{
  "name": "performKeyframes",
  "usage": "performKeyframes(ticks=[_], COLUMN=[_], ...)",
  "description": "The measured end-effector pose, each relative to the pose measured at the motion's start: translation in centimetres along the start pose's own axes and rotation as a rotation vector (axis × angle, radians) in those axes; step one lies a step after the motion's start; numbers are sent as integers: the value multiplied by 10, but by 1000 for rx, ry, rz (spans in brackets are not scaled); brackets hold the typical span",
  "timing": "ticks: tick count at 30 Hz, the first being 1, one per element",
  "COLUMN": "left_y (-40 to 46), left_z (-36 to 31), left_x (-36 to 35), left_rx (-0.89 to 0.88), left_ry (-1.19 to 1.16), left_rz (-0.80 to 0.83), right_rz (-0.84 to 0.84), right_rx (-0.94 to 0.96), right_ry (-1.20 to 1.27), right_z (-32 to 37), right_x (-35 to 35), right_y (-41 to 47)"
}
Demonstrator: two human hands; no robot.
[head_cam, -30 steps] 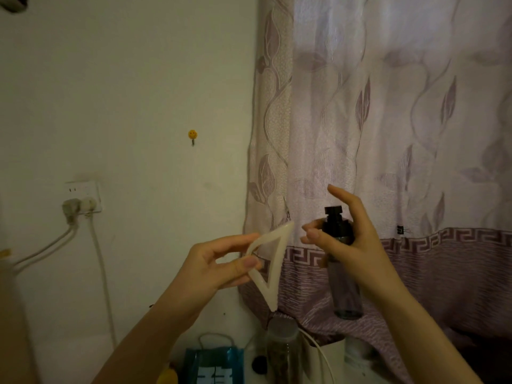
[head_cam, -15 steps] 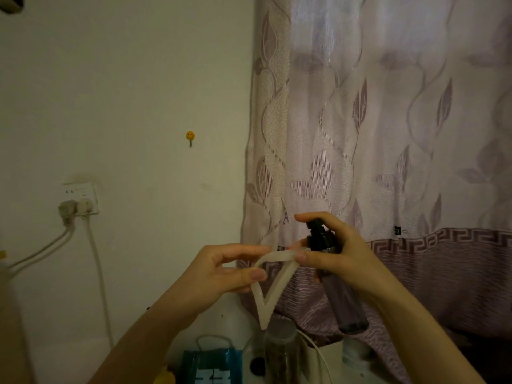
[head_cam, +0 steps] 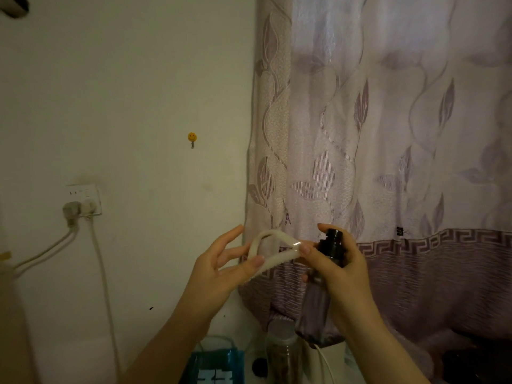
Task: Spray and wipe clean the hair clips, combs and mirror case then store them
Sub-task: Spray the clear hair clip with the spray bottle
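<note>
Smooth white plastic, the loop-shaped hair clip (head_cam: 273,252) is pinched at its left end by the left hand (head_cam: 221,270). Touching its right end, the right hand (head_cam: 336,268) curls around a dark, translucent cylindrical spray bottle (head_cam: 318,297). Far behind hangs a leaf-patterned woven curtain (head_cam: 388,134).

hair clip (head_cam: 273,252): cream plastic, glossy highlight seen
spray bottle (head_cam: 318,300): dark translucent plastic
curtain (head_cam: 388,134): woven cloth, matt
</note>
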State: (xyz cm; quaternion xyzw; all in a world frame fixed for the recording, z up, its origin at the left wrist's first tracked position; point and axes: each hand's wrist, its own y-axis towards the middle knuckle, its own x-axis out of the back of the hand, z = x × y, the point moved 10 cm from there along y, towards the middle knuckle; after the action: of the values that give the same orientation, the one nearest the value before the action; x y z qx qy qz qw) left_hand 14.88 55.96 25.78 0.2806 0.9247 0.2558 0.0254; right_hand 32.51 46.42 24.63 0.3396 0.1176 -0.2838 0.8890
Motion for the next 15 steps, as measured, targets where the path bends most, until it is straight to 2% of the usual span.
performKeyframes(ticks=[4,8,15], left_y=[-6,-7,-11], left_z=[8,7,14], left_x=[-8,-5,5], left_rx=[34,18,29], left_ry=[-93,-154,-324], left_rz=[2,-87,-213], right_rz=[-125,-204,-216], right_rx=[12,18,-19], right_ry=[82,136,134], right_z=[-9,-16,-29], right_x=[4,5,-1], right_y=[-10,-18,-32])
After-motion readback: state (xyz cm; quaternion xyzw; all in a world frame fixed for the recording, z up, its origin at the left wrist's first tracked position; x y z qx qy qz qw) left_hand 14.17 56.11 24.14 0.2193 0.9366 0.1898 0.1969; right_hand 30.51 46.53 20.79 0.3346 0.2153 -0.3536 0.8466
